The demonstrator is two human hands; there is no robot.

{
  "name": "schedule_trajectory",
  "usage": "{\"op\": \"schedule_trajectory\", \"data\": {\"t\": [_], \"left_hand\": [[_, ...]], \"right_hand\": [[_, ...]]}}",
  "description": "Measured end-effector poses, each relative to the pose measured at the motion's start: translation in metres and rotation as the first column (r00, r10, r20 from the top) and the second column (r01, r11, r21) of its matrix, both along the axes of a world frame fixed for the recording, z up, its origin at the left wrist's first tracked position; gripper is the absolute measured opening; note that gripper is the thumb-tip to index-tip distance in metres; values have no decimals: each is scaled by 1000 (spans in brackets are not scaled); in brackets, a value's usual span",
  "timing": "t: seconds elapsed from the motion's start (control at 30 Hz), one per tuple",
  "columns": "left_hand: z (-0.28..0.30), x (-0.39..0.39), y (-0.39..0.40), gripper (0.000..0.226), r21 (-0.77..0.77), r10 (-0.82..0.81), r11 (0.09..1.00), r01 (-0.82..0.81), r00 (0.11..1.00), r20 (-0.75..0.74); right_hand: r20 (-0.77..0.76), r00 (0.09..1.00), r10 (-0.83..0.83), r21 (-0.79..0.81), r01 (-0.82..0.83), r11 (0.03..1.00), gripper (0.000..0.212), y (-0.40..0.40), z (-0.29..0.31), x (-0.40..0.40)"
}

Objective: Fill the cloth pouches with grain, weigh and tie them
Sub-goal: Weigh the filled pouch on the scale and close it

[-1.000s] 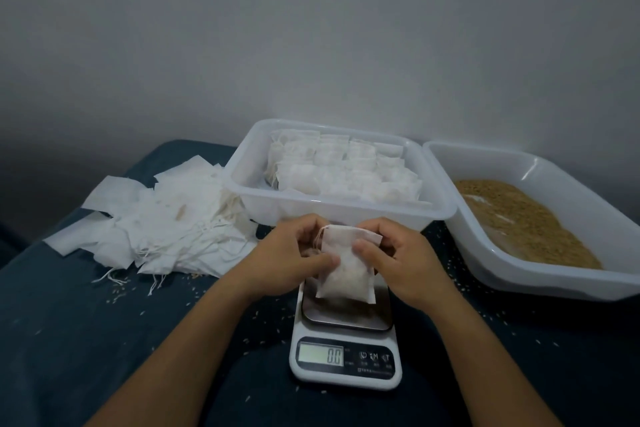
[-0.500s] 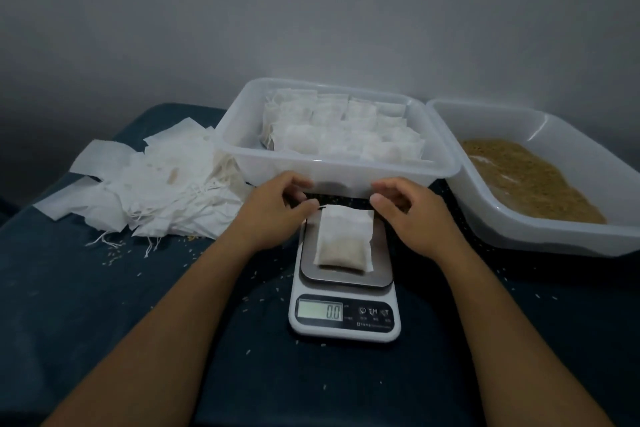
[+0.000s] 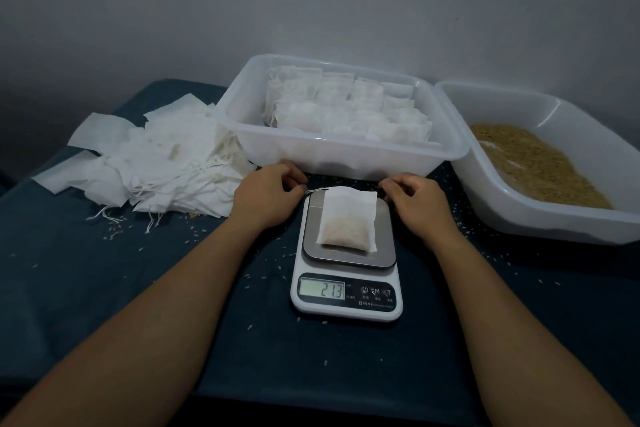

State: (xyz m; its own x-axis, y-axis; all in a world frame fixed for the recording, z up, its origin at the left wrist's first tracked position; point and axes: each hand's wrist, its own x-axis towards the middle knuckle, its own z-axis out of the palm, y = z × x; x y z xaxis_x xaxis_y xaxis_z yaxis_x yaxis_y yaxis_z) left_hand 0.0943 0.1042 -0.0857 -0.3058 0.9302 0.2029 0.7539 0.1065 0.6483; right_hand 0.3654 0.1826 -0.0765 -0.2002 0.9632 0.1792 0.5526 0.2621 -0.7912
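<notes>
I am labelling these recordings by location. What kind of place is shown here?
Probably a small home packing station, not a factory: a kitchen scale on a dark cloth-covered table, a plastic tub of grain, and a tub of filled pouches against a bare wall.

Pouch on scale

One scale; one filled pouch on it; two plastic tubs; one heap of empty pouches, uncountable; two hands.
</notes>
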Motion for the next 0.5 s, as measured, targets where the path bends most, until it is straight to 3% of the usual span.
{"op": "schedule_trajectory", "data": {"t": [0.33, 0.5], "left_hand": [[2, 1, -2, 13, -17, -9, 1000, 9, 1000, 3], [4, 3, -3, 16, 0, -1, 1000, 1, 1000, 28]], "right_hand": [[-27, 1000, 14, 6, -14, 1000, 18, -5, 5, -2], [-50, 984, 171, 74, -167, 983, 25, -20, 20, -7]]}}
